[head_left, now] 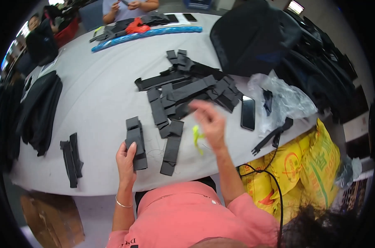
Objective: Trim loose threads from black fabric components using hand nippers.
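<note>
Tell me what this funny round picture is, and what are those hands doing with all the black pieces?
The picture comes from a small camera worn on a person's head, looking down at their own arms. Its lens is very wide, so straight edges look bent and the corners go dark.

There is no machine here, just two bare hands. The left hand holds a small stack of black strips in its grip. The right hand is lifted above the table and blurred; I cannot tell if it holds anything.

On the grey table lie a big pile of black strips, a few more strips at the left, a dark phone, a crumpled clear plastic bag and a small yellow-green scrap. Yellow sacks sit beside the table. Another person sits at the far side.
</note>
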Tool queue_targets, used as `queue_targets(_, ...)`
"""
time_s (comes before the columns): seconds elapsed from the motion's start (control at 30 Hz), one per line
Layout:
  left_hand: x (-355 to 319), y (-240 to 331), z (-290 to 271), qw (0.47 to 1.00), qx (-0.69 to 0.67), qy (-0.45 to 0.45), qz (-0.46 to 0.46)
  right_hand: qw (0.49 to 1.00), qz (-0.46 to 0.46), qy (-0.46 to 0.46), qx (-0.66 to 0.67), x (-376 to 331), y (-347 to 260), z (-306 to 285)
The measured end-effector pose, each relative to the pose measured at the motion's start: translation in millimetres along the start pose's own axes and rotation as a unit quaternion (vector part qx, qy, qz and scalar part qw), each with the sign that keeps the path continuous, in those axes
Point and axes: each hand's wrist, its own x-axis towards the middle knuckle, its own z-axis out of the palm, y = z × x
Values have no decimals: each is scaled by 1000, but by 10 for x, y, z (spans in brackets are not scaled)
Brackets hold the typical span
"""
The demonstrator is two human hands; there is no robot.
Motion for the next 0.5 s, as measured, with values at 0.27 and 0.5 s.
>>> queue_targets(0.27,78,-62,75,995,39,-86,40,997,71,-9,39,123,-291,-214)
queue_targets(0.5,44,-146,-5,991,46,-99,72,962,122,-229,87,-426,-156,423)
